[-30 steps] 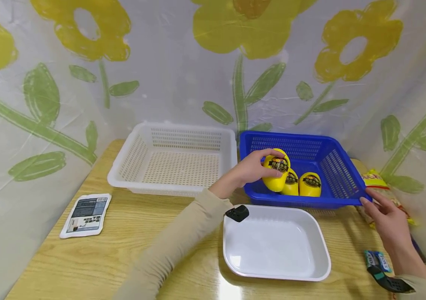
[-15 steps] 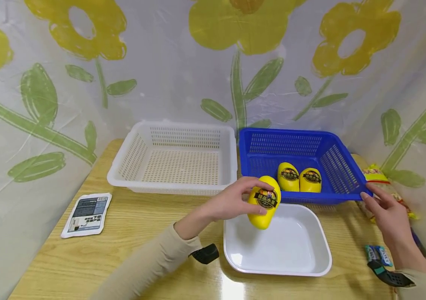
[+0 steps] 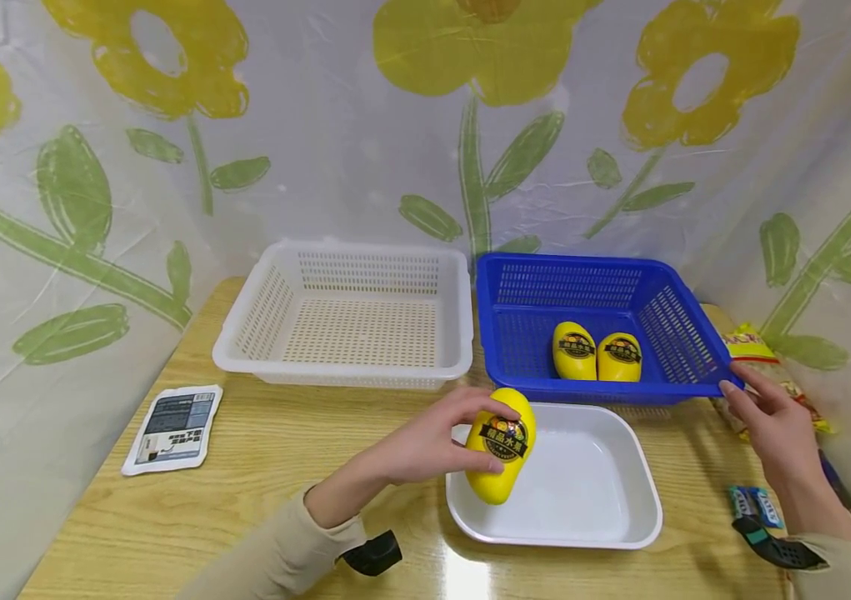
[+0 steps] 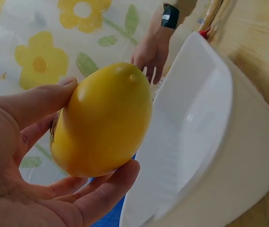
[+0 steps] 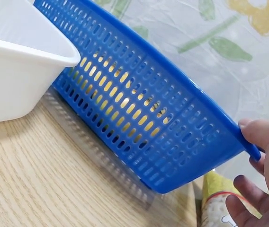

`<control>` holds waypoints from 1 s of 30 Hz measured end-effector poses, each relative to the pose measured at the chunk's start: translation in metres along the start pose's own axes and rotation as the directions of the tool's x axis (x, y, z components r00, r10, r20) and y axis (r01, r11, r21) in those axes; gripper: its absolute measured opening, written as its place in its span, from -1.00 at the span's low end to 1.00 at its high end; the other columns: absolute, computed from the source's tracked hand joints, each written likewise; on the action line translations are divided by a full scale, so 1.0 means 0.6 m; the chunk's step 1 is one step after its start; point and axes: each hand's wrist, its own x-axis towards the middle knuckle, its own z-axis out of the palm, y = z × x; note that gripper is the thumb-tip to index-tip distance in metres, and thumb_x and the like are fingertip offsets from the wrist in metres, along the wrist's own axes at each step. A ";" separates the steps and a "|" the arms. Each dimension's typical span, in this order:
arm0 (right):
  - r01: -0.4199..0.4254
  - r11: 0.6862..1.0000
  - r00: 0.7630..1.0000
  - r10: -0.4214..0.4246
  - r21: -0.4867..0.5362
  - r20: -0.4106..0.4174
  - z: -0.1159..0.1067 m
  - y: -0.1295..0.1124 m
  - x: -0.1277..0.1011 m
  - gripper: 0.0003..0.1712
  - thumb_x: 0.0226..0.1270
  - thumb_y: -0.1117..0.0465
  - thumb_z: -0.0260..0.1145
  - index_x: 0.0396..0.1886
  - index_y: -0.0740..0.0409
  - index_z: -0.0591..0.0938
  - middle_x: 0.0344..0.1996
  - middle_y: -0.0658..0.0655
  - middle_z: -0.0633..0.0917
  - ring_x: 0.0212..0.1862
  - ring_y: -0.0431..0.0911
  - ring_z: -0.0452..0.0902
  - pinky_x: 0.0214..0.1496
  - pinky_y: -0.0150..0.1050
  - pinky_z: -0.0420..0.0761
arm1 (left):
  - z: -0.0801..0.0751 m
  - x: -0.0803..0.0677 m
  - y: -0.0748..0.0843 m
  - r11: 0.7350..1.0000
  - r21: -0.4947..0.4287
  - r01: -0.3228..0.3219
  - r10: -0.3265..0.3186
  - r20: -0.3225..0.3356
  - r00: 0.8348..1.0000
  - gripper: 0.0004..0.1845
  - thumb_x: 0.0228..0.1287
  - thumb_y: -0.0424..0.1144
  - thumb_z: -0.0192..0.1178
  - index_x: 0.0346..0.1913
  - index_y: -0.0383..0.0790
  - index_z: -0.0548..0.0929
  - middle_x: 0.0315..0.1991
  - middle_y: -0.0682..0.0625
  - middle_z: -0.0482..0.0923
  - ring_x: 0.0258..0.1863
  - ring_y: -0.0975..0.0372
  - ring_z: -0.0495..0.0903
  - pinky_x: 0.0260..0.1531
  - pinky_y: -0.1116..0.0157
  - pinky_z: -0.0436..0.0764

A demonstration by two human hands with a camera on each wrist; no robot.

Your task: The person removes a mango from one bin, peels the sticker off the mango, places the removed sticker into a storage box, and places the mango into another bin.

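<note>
A glossy light wooden table (image 3: 260,467) stood before a plastic curtain printed with yellow flowers (image 3: 365,125). At centre frame the left hand (image 3: 425,442) gripped a smooth yellow egg-shaped plastic fruit with a round dark label (image 3: 501,444), thumb and fingers curled round it, holding it over the left edge of the white rectangular plastic tray (image 3: 605,517) at lower centre. Its skin was glossy and unmarked, tapering to a blunt tip. At right, the right hand (image 3: 770,425) pinched the near right corner of the blue perforated plastic basket (image 3: 515,333), which held two matching yellow fruits (image 3: 596,357). A white perforated basket (image 3: 245,333) sat left of it.
</note>
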 end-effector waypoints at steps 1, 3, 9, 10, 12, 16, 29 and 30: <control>0.002 1.000 1.000 -0.002 0.006 0.000 0.001 0.000 0.001 -0.32 0.41 -0.06 0.22 0.48 -0.13 0.30 0.17 -0.29 0.42 -0.18 -0.54 0.46 -0.27 -0.66 0.47 | -0.001 -0.004 -0.001 1.000 -0.010 0.012 -0.012 -0.002 1.000 -0.50 0.14 -0.19 0.44 0.17 0.14 0.60 0.41 -0.03 0.20 0.27 0.01 0.33 -0.14 0.34 0.64; 0.004 1.000 1.000 -0.004 0.011 0.001 0.002 0.000 0.001 -0.32 0.42 -0.05 0.22 0.49 -0.12 0.30 0.21 -0.25 0.41 -0.17 -0.55 0.45 -0.26 -0.67 0.47 | -0.005 -0.014 -0.003 0.999 -0.024 0.031 -0.031 -0.009 0.999 -0.50 0.15 -0.18 0.43 0.17 0.18 0.59 0.44 -0.02 0.16 0.27 -0.01 0.34 -0.12 0.33 0.63; -0.004 1.000 1.000 0.004 0.014 -0.002 0.003 0.000 0.004 -0.31 0.41 -0.07 0.22 0.49 -0.13 0.30 0.25 -0.23 0.40 -0.18 -0.56 0.45 -0.27 -0.68 0.48 | -0.032 -0.059 -0.008 0.997 -0.043 0.070 -0.072 -0.060 0.996 -0.50 0.17 -0.13 0.42 0.17 0.27 0.56 0.52 0.05 -0.01 0.35 -0.06 0.27 0.03 0.26 0.58; -0.004 1.000 1.000 0.004 0.011 -0.002 0.003 0.000 0.004 -0.31 0.41 -0.07 0.22 0.49 -0.14 0.30 0.26 -0.23 0.39 -0.18 -0.57 0.45 -0.27 -0.68 0.48 | -0.037 -0.067 -0.011 0.996 -0.045 0.071 -0.074 -0.071 0.995 -0.50 0.17 -0.13 0.42 0.18 0.26 0.56 0.53 0.04 -0.02 0.36 -0.08 0.25 0.05 0.23 0.57; -0.004 1.000 1.000 0.004 0.001 0.001 0.002 0.000 0.004 -0.31 0.41 -0.07 0.22 0.49 -0.14 0.29 0.26 -0.24 0.39 -0.18 -0.57 0.45 -0.27 -0.67 0.47 | -0.048 -0.083 -0.017 0.997 -0.036 0.075 -0.078 -0.095 0.992 -0.49 0.16 -0.12 0.42 0.18 0.25 0.55 0.52 0.03 0.00 0.37 -0.12 0.23 0.07 0.18 0.57; -0.002 1.000 1.000 0.002 -0.004 0.011 -0.001 0.001 0.002 -0.31 0.41 -0.07 0.22 0.49 -0.15 0.29 0.24 -0.27 0.40 -0.18 -0.57 0.46 -0.28 -0.67 0.47 | -0.065 -0.107 -0.040 0.994 -0.006 0.106 -0.106 -0.134 0.985 -0.48 0.16 -0.09 0.42 0.19 0.23 0.53 0.49 0.00 0.08 0.37 -0.16 0.22 0.12 0.09 0.53; -0.023 1.000 1.000 0.023 -0.008 0.013 -0.003 0.004 0.002 -0.30 0.38 -0.09 0.25 0.48 -0.16 0.31 0.10 -0.33 0.44 -0.19 -0.52 0.46 -0.29 -0.64 0.48 | -0.082 -0.129 -0.114 0.985 0.027 0.168 -0.158 -0.234 0.959 -0.49 0.16 -0.22 0.42 0.18 -0.04 0.55 0.38 -0.24 0.19 0.27 -0.28 0.30 -0.02 0.12 0.62; -0.026 0.999 1.000 0.026 -0.038 0.013 -0.003 0.003 0.002 -0.30 0.39 -0.11 0.23 0.48 -0.19 0.30 0.13 -0.31 0.44 -0.16 -0.50 0.45 -0.29 -0.62 0.47 | -0.082 -0.129 -0.117 0.985 0.026 0.169 -0.158 -0.236 0.959 -0.49 0.15 -0.22 0.43 0.18 -0.04 0.55 0.37 -0.23 0.20 0.26 -0.28 0.31 -0.03 0.14 0.62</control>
